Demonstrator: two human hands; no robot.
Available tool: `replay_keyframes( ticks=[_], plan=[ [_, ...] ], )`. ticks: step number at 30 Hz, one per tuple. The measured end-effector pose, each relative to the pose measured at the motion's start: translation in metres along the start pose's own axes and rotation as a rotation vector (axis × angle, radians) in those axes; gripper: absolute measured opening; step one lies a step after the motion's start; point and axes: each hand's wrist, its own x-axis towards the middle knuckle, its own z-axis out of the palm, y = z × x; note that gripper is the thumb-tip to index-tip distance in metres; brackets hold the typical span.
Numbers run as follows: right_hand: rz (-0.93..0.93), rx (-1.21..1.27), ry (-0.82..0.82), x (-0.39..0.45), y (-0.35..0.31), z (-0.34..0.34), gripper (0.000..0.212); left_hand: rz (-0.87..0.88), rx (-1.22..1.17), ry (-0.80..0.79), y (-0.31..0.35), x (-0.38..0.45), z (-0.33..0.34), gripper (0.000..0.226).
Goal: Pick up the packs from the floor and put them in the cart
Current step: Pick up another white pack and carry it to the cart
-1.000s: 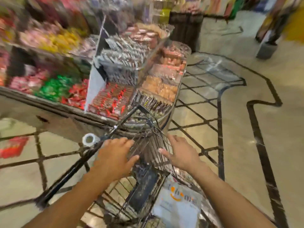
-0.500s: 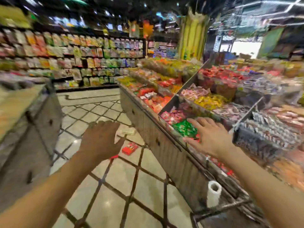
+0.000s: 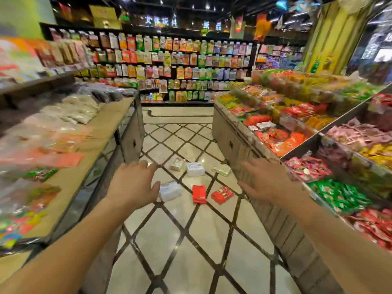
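Several packs lie scattered on the tiled aisle floor ahead. Two are red: a long red pack (image 3: 199, 194) and a tilted red pack (image 3: 222, 195). A white pack (image 3: 170, 191) lies just beyond my left hand, and a white box (image 3: 195, 168) lies farther off with a pale pack (image 3: 177, 164) to its left and a cream pack (image 3: 221, 169) to its right. My left hand (image 3: 133, 184) and my right hand (image 3: 267, 181) are both stretched forward above the floor, fingers spread, holding nothing. The cart is out of view.
A low display counter (image 3: 118, 132) with bagged goods lines the left of the aisle. A tiered snack stand (image 3: 250, 149) lines the right. A wall of hanging packets (image 3: 180, 66) closes the far end. The patterned floor (image 3: 191, 251) runs between them.
The view has swung left, away from the cart, into the aisle. Both hands have left the cart and now reach forward empty, with the floor packs in front.
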Motion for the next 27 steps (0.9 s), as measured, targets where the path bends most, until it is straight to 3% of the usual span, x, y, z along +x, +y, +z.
replay_keyframes(
  ticks=[14,21,27],
  plan=[
    [-0.096,0.048,-0.075,0.315,0.033,0.127,0.073,-0.145,0.040,-0.099,-0.083,0.231,0.106,0.043],
    [-0.170,0.092,-0.099,0.448,0.013,0.185,0.082,-0.157,0.046,-0.125,-0.138,0.327,0.183,0.066],
    [-0.190,0.121,-0.106,0.563,-0.015,0.241,0.091,-0.107,0.042,-0.141,-0.185,0.429,0.268,0.067]
  ],
)
